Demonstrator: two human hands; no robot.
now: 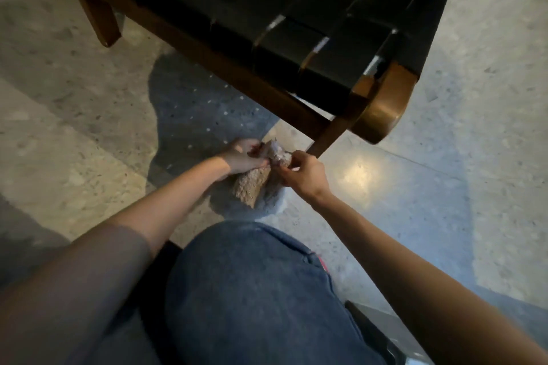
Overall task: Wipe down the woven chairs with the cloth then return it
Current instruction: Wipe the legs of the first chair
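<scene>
A fuzzy beige cloth hangs between my two hands, low in front of my knees. My left hand grips its upper left part with curled fingers. My right hand pinches the upper right edge. Just above and beyond the hands stands a woven chair, with a seat of dark interlaced straps on a brown wooden frame. The cloth is apart from the chair, below its front rail. One chair leg shows at upper left.
Speckled polished stone floor lies all around, with a bright light reflection to the right of my hands. My knee in blue jeans fills the lower middle. A dark object lies at the bottom right by my leg.
</scene>
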